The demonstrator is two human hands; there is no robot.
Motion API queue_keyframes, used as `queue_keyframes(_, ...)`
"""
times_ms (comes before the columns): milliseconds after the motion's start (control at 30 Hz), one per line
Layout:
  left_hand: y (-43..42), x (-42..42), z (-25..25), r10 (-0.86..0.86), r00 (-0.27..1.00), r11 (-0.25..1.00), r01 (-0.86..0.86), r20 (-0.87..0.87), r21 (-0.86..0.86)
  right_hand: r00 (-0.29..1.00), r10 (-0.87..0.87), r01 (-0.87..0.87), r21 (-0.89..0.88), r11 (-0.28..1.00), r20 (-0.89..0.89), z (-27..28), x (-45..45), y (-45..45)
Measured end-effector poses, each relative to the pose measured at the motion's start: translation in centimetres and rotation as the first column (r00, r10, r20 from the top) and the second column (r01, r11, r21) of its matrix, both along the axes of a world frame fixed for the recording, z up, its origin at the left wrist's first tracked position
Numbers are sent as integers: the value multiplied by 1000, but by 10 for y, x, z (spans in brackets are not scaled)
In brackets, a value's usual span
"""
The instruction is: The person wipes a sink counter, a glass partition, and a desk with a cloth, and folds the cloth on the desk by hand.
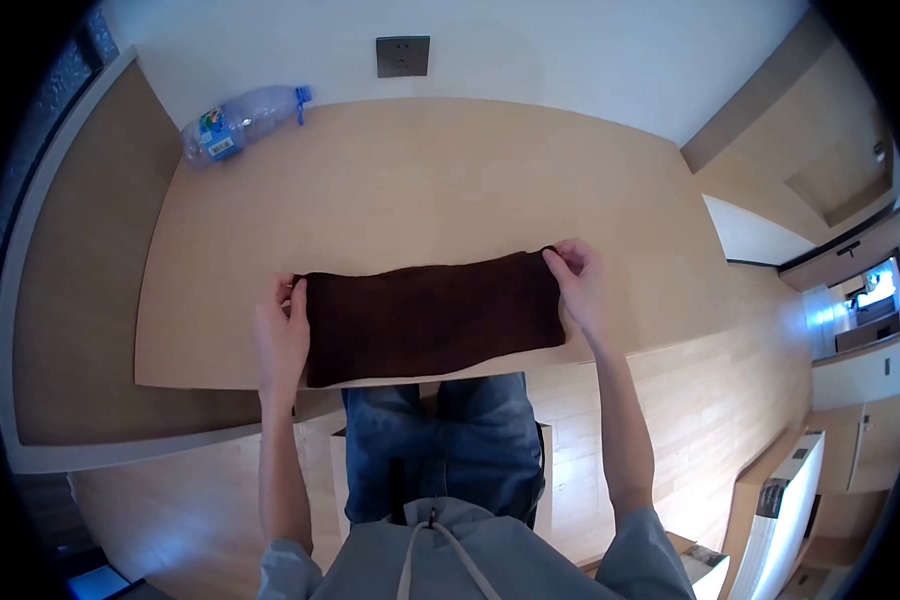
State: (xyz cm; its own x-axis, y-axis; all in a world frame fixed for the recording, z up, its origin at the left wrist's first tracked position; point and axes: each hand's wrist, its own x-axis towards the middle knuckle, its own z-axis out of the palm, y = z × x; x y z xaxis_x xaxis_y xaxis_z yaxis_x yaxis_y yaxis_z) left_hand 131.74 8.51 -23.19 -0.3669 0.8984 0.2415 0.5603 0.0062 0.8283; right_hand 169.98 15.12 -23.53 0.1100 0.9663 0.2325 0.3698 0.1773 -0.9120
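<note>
Dark brown cloth (pixel 435 320) lies spread as a long strip in the head view, at the near side of the pale wooden surface (pixel 440 180), its long sides running left to right. Its near side comes close to the surface's front edge, presumably because that puts it within easy reach of the person, whose jeans (pixel 390 440) show just this side of the cloth.

The left hand (pixel 285 330) has the cloth's far left corner pinched between thumb and fingers; the right hand (pixel 578 285) pinches its far right corner likewise, thumb on top. Neither has much gap between the fingertips. Gripped at opposite ends, the far side seems to be held fairly straight, while the near side, free of any grip, waves slightly. Whether the cloth's middle rests fully on the surface, or how many layers it has, I cannot tell.

Well beyond the cloth, toward its left end, a clear plastic bottle (pixel 255 118) lies on its side by the wall (pixel 530 60), probably there to leave working room.
</note>
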Motion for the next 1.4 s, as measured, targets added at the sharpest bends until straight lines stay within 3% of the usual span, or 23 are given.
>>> queue_keyframes(167, 2, -4, 3, -16, 1000, 992, 18, 11, -123, 969, -70, 87, -64, 994, 236, 4, -1, 1)
queue_keyframes(267, -2, 4, 6, 27, 999, 999, -28, -29, -31, 926, -71, 121, -113, 986, 370, 10, -8, -2)
queue_keyframes(367, -3, 13, 20, 41, 993, 984, -59, -110, -168, 881, -64, 107, -66, 992, 469, 12, -15, -2)
queue_keyframes(467, 10, 0, 1, -9, 934, 999, -10, -358, -52, 822, -1, 44, -62, 997, 569, 22, -16, -1)
queue_keyframes(500, 15, -6, 0, -88, 938, 995, 63, -336, -83, 798, 32, 17, -76, 997, 602, 25, -17, 2)
queue_keyframes(567, 25, -16, 1, -239, 928, 969, 206, -286, -139, 815, 127, -68, -125, 990, 565, 12, -8, 15)
queue_keyframes(667, 37, -35, 11, -437, 839, 878, 319, -325, -357, 811, 268, -156, -251, 955, 520, 12, 2, 31)
queue_keyframes(800, 39, -35, 30, -487, 848, 839, 388, -207, -382, 881, 285, -103, -436, 894, 377, 31, 0, 31)
queue_keyframes(867, 41, -32, 40, -456, 887, 801, 376, -68, -466, 838, 285, -70, -425, 902, 466, 22, 10, 35)
queue_keyframes(967, 37, -31, 46, -439, 898, 815, 406, 16, -414, 816, 308, -85, -425, 901, 489, 22, 12, 32)
queue_keyframes(1067, 26, -37, 36, -426, 894, 902, 409, -135, -139, 844, 345, -186, -381, 906, 411, 39, 12, 15)
queue_keyframes(1100, 17, -37, 40, -450, 892, 885, 439, -46, -153, 854, 360, -227, -354, 907, 375, 49, 12, 5)
queue_keyframes(1167, -13, -36, 68, -483, 865, 848, 501, 135, -174, 786, 568, -456, -391, 800, 246, 73, 26, -16)
queue_keyframes(1200, -30, -41, 79, -532, 839, 809, 544, 118, -222, 729, 660, -561, -394, 728, 181, 87, 34, -28)
queue_keyframes(1267, -63, -54, 101, -667, 736, 698, 672, 117, -247, 610, 740, -655, -345, 672, 283, 113, 42, -56)
queue_keyframes(1300, -76, -59, 108, -746, 653, 619, 752, 131, -225, 577, 782, -710, -327, 623, 238, 116, 49, -66)
queue_keyframes(1400, -100, -61, 106, -741, 594, 545, 805, 313, -235, 489, 862, -817, -278, 506, 132, 116, 67, -87)
